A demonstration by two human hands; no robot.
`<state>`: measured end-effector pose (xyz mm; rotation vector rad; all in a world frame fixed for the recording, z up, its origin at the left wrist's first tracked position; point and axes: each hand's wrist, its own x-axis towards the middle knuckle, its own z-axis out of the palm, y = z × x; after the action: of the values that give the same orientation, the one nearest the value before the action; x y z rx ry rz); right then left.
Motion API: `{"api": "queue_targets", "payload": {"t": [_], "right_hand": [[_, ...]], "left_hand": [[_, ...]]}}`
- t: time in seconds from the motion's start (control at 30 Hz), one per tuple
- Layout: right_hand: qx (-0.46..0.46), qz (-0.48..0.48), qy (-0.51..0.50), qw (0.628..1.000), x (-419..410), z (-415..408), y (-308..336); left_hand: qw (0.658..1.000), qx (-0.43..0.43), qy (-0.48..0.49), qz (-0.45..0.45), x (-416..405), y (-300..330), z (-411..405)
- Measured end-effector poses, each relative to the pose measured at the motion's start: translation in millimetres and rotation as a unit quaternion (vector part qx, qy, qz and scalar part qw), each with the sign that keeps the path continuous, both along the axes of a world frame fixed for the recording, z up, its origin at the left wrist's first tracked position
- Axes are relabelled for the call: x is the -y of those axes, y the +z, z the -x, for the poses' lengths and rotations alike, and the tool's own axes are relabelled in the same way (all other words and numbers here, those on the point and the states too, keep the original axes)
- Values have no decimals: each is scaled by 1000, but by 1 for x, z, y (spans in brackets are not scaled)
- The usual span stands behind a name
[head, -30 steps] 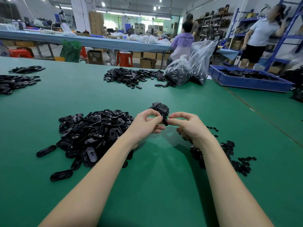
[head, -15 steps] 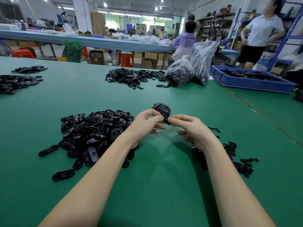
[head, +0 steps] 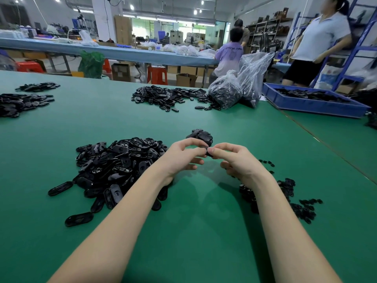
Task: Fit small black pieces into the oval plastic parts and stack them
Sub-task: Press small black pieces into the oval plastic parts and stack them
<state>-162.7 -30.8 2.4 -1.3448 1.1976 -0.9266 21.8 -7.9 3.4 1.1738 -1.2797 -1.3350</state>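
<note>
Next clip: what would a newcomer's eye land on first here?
Two bare hands meet at the centre of the green table, the left hand and right hand pinching a small black part between them. Left of them lies a big heap of black oval parts; a blue tray sits far right.

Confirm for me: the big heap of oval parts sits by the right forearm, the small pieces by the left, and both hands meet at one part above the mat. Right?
Sides are swapped. The head view shows the big heap of oval parts by the left forearm and the small pieces by the right. The left hand and right hand do meet at one part.
</note>
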Motion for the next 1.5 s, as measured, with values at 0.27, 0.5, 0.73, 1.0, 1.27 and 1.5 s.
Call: {"api": "queue_targets", "payload": {"t": [0.27, 0.5, 0.73, 1.0, 1.27, 1.5], "right_hand": [[-37, 33, -10, 999, 0, -3, -1], [-66, 59, -19, 996, 5, -5, -3], [-83, 83, -32, 993, 5, -7, -6], [-101, 92, -42, 990, 4, -12, -9], [-114, 101, -51, 987, 0, -20, -9], [-13, 69, -61, 996, -1, -20, -11]], "left_hand": [[999, -36, 17, 12, 4, -6, 0], [999, -24, 37, 9, 4, -8, 2], [999, -5, 47, 9, 4, -10, -1], [1000, 2, 27, 11, 5, -12, -3], [999, 21, 39, 12, 4, -13, -1], [989, 108, 40, 92, 8, -11, -11]]}}
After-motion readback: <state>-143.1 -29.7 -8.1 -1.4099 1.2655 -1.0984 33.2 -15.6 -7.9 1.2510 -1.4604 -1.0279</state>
